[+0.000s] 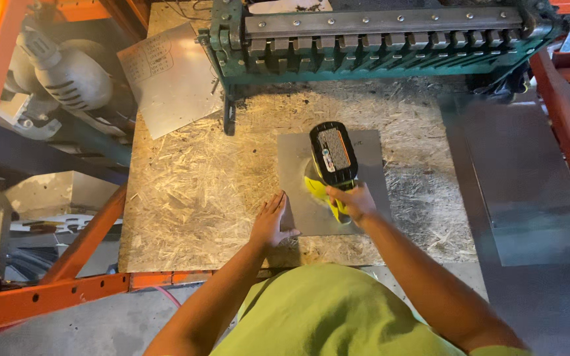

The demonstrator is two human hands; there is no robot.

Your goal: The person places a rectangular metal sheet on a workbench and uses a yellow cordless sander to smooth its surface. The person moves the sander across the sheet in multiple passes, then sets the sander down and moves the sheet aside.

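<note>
A small square sheet of grey metal (364,151) lies flat on a chipboard bench top (186,191). My right hand (354,201) grips the handle of a yellow and black cordless power tool (330,161), which stands on the sheet with its battery end facing up. My left hand (270,223) lies flat, fingers together, pressing on the sheet's near left corner and the board beside it.
A green sheet-metal bending brake (377,36) spans the back of the bench. Another metal sheet (166,76) leans at the back left. Larger grey sheets (529,178) lie to the right. Orange rack beams (54,290) frame the left side and front.
</note>
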